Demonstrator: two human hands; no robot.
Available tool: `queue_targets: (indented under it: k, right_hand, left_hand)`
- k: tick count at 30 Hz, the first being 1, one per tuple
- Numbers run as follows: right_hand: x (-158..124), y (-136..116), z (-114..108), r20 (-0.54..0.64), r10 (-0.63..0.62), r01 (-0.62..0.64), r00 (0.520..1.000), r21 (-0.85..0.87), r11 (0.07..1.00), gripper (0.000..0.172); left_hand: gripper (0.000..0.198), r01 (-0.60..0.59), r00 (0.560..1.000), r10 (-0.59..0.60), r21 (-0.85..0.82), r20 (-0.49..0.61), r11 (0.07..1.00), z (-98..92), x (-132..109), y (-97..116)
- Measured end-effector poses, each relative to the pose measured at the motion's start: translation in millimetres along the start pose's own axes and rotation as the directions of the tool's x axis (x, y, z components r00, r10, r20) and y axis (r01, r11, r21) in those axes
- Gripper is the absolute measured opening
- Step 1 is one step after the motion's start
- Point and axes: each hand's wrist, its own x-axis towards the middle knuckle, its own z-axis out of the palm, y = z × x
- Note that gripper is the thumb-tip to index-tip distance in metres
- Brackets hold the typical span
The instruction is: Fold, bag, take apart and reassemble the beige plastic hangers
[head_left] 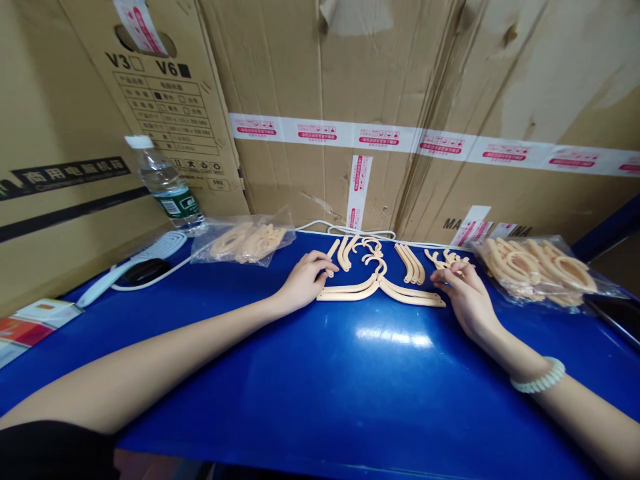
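Observation:
Beige folding-hanger parts lie between my hands. The two long arms of a hanger [354,292] spread from a central joint, with hooks above it. My left hand [300,283] rests near its left end, fingers loosely bent and apart. Its fingertips overlap the lower end of a straight hanger arm [333,249]; a firm grip on it does not show. Around the right end, my right hand [467,297] has its fingers loosely curved over the edge of a pile of small hooks [434,256], partly hiding them. Several loose curved arms [410,263] lie side by side between the hands.
Clear bags of beige parts sit left [247,241] and right [540,270]. A water bottle [173,190], a white-handled brush [135,260] and a dark oval object [146,272] are at left. Cardboard boxes [320,73] wall the back of the blue table [325,387]. A white cable [345,230] runs behind.

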Motion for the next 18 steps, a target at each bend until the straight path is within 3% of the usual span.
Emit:
queue_targets:
  k: [10,18]
  right_hand:
    - [3.4,0.9,-1.7,0.038,-0.008,0.008,0.999,0.002,1.000,0.041]
    - [4.9,1.6,-4.4,0.014,0.043,-0.044,0.999,0.109,0.993,0.038]
  left_hand:
    - [0.029,0.040,0.999,-0.039,0.033,-0.022,0.999,1.0,-0.9,0.4]
    - [0.025,0.049,0.999,-0.049,0.033,-0.003,0.998,-0.8,-0.4,1.9]
